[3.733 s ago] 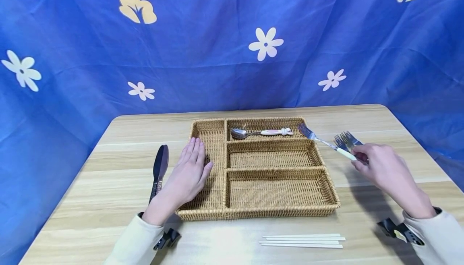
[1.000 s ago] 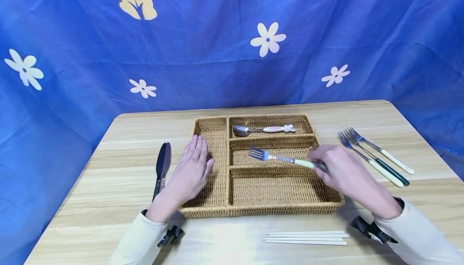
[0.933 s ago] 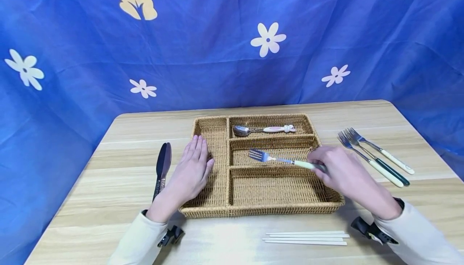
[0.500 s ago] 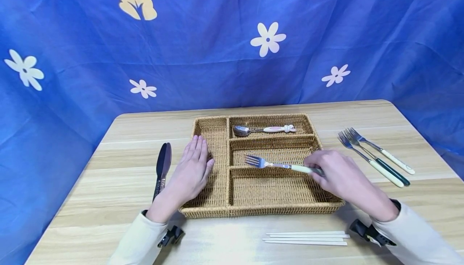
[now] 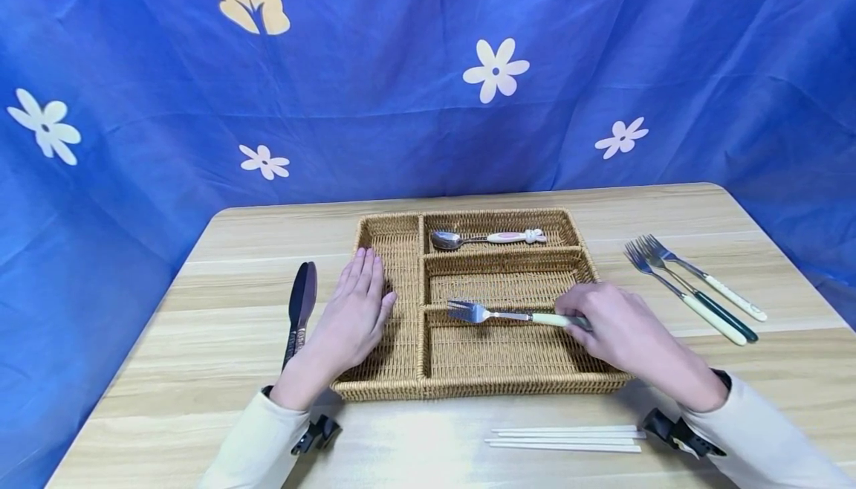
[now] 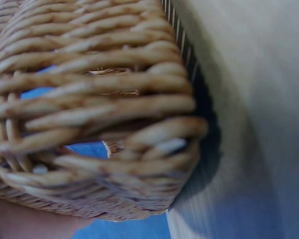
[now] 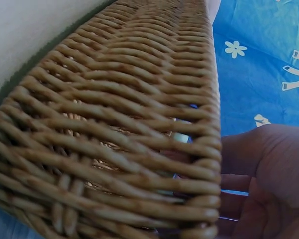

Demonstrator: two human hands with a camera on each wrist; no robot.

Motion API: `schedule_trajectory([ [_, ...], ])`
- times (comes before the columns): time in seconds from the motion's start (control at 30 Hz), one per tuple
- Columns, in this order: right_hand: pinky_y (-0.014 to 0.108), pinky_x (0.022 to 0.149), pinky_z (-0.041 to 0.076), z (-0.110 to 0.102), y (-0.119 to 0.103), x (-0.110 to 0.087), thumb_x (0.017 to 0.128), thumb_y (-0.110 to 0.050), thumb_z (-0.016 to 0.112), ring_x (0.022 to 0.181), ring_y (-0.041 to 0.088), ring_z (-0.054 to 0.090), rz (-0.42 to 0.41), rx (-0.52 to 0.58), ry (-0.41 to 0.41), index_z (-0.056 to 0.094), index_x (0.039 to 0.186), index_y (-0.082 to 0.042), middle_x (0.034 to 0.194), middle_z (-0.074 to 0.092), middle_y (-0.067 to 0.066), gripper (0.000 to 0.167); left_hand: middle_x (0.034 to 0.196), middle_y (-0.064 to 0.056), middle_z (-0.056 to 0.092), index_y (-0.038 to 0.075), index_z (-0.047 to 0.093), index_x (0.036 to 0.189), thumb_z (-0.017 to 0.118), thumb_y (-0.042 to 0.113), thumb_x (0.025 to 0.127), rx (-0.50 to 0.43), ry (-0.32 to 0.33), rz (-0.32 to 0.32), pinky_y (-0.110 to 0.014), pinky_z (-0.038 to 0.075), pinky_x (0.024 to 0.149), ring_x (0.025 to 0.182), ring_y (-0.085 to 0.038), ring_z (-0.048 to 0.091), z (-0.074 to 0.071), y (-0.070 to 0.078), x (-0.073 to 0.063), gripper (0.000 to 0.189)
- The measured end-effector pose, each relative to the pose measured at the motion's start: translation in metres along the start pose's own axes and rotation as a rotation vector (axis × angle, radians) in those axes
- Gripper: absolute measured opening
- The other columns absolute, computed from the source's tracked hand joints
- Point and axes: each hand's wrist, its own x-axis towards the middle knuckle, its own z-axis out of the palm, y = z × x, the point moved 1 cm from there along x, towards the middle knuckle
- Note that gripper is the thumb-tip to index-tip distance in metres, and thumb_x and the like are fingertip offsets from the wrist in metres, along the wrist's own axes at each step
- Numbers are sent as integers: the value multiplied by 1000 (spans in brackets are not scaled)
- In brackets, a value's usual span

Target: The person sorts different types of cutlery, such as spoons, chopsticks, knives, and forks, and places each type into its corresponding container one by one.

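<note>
One fork [image 5: 520, 316] is partly hidden by right-hand fingers [image 5: 572, 297].

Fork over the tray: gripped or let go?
Gripped: head view shows the right hand holding the fork by its pale handle. Cannot tell whether it touches the tray.

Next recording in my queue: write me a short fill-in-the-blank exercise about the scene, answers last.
1. The right hand holds a ____ over the tray.
2. In the head view, the knives lie to the tray's ____.
3. The utensil lying unheld inside the tray is a ____.
4. The cloth behind the table is mostly ____.
Answers: fork; left; spoon; blue.
</note>
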Motion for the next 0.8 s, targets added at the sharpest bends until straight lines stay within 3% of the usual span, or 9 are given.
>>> schedule_trajectory([
  [0.3, 33, 59, 56, 3, -2, -2, 75, -4, 77, 72, 14, 64, 1, 26, -26, 71, 88, -13, 90, 72, 1, 17, 153, -34, 14, -17, 20, 144, 35, 27, 105, -4, -11, -2, -51, 11, 118, 144, -43, 8, 0, 0, 1, 61],
  [0.57, 21, 49, 42, 10, -5, -1, 74, -2, 74, 60, 3, 47, 0, 33, -86, 62, 74, -22, 71, 59, -13, 24, 153, -33, 13, -17, 21, 145, 36, 28, 105, -1, -18, -6, -51, 11, 118, 144, -43, 9, -1, -1, 1, 62],
  [0.8, 22, 50, 44, 17, -8, -1, 70, 2, 75, 59, 2, 48, -18, 9, -109, 64, 71, -21, 72, 62, -12, 26, 153, -33, 13, -17, 21, 145, 36, 27, 105, -3, -14, -5, -50, 9, 119, 144, -43, 9, 0, 0, 1, 61],
])
